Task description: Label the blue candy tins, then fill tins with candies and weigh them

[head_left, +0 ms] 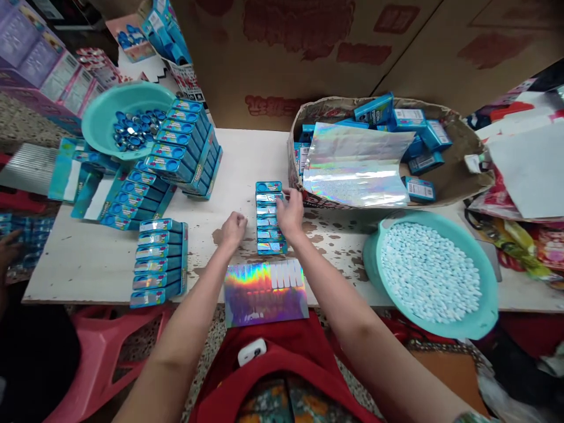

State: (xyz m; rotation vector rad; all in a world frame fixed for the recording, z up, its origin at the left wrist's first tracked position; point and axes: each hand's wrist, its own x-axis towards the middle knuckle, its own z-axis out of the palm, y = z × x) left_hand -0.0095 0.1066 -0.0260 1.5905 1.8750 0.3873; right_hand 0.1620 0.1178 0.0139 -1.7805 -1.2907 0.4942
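A row of several small blue boxes (268, 218) lies in the middle of the white table (238, 158). My right hand (290, 212) rests against the row's right side, fingers curled onto the boxes near the far end. My left hand (233, 228) is a loose fist on the table just left of the row, apart from it, and I cannot make out anything in it. A shiny holographic sheet (265, 292) lies at the near edge, below the row.
Stacks of blue boxes (159, 261) stand at left, with more (187, 147) behind them. A teal bowl (106, 114) holds blue and silver pieces. A teal basin (374, 264) holds white pellets. A cardboard tray (458, 170) holds boxes and foil. Another person's hand (7, 249) is at far left.
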